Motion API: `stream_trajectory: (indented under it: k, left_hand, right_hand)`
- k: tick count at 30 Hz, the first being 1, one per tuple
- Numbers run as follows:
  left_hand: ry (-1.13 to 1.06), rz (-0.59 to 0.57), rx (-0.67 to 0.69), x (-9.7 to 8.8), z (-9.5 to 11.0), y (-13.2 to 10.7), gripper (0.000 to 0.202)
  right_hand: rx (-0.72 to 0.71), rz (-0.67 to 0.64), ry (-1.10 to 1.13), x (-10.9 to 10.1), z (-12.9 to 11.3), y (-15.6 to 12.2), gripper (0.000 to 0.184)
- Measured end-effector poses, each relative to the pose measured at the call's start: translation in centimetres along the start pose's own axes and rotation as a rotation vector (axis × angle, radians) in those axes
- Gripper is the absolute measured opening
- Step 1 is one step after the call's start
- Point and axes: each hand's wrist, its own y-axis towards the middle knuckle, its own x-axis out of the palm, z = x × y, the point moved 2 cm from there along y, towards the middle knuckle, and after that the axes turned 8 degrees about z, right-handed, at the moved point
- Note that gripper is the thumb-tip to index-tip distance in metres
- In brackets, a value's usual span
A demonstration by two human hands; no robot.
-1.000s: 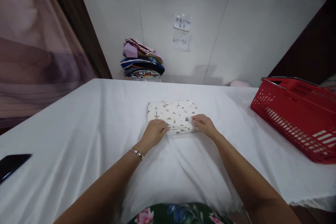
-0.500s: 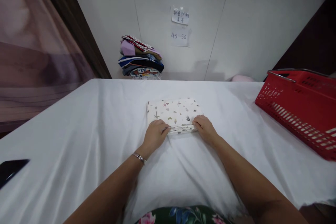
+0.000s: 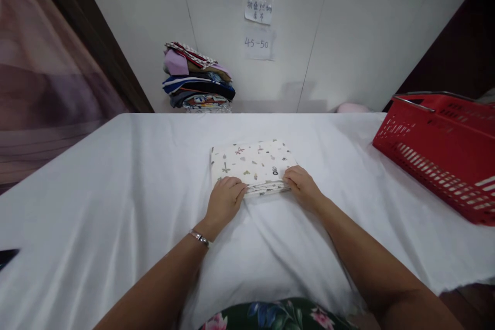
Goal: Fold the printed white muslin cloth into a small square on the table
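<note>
A folded white cloth (image 3: 251, 162) with small printed figures lies flat in the middle of the white-covered table (image 3: 116, 175). My left hand (image 3: 224, 201) grips its near left corner, fingers curled over the edge. My right hand (image 3: 302, 185) pinches the near right corner in the same way. Both forearms reach in from the bottom of the view, and a thin bracelet sits on my left wrist.
A stack of folded coloured cloths (image 3: 197, 80) sits against the wall at the back left. A red plastic basket (image 3: 441, 149) stands at the right edge of the table. A dark flat object (image 3: 5, 258) lies at the far left edge. Two paper notes (image 3: 258, 26) hang on the wall.
The view has tilted and shifted a little, so everything sits slightly lower left. Both hands stay on the near corners of the folded cloth; the cloth has barely moved.
</note>
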Motion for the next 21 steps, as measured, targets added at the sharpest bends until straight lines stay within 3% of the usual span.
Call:
stream_trajectory:
  k: [4, 8, 11, 18, 21]
  left_hand:
    - [0.003, -0.021, 0.018, 0.2, -0.2, -0.1, 0.026]
    - [-0.015, -0.041, 0.0, 0.1, -0.2, -0.1, 0.022]
    - [0.014, -0.062, 0.016, 0.0, -0.1, 0.0, 0.031]
    - [0.056, -0.119, 0.044, 0.2, -0.3, -0.1, 0.022]
    - [0.045, -0.105, 0.04, 0.2, -0.4, -0.1, 0.021]
  right_hand:
    - [-0.054, -0.071, 0.042, 0.1, 0.7, -0.2, 0.016]
    - [-0.066, -0.081, 0.027, 0.1, 1.3, -0.4, 0.02]
    - [-0.082, -0.126, 0.021, -0.1, 1.3, -0.4, 0.024]
    - [-0.114, -0.119, 0.008, -1.8, 2.1, -0.4, 0.035]
    - [-0.04, -0.093, 0.002, -3.0, 3.3, -0.6, 0.036]
